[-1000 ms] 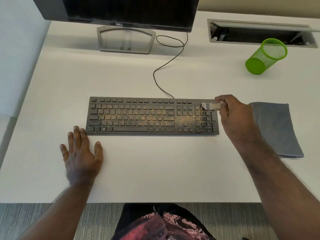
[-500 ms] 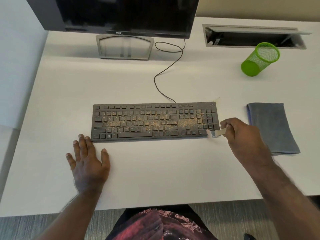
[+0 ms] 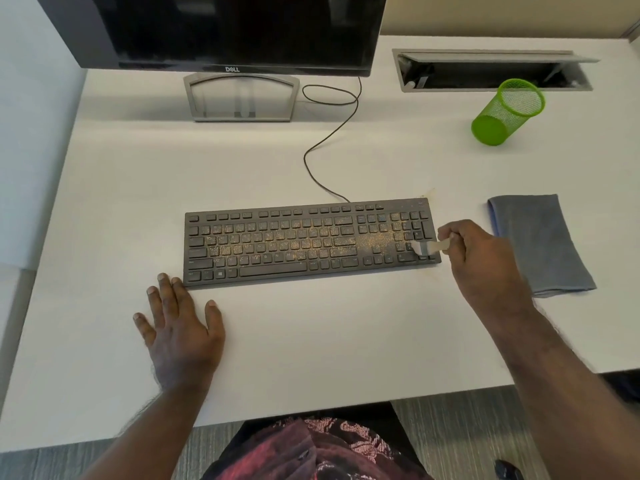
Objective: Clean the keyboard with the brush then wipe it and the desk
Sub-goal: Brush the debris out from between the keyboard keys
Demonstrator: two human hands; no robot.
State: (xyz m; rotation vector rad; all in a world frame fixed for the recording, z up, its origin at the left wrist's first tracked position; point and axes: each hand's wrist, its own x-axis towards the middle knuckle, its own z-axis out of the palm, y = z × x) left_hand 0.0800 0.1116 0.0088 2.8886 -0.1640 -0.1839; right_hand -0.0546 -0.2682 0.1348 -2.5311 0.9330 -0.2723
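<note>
A black keyboard (image 3: 277, 244) lies across the middle of the white desk (image 3: 311, 341), with yellowish dust on its middle keys and beside the number pad. My right hand (image 3: 481, 268) pinches a small pale brush (image 3: 427, 247), whose bristles rest on the lower keys of the number pad at the keyboard's right end. My left hand (image 3: 180, 327) lies flat on the desk with fingers spread, its fingertips at the keyboard's front left corner. A folded grey cloth (image 3: 540, 244) lies on the desk to the right of the keyboard.
A dark monitor (image 3: 242, 29) on a grey stand (image 3: 240, 97) is at the back. The keyboard's cable (image 3: 325, 147) curls across the desk behind it. A green mesh cup (image 3: 507, 112) stands at the back right, before an open cable hatch (image 3: 491, 69).
My right hand swept the brush from the top of the number pad down to the keyboard's front edge, then back up onto the lower keys. My left hand stayed flat.
</note>
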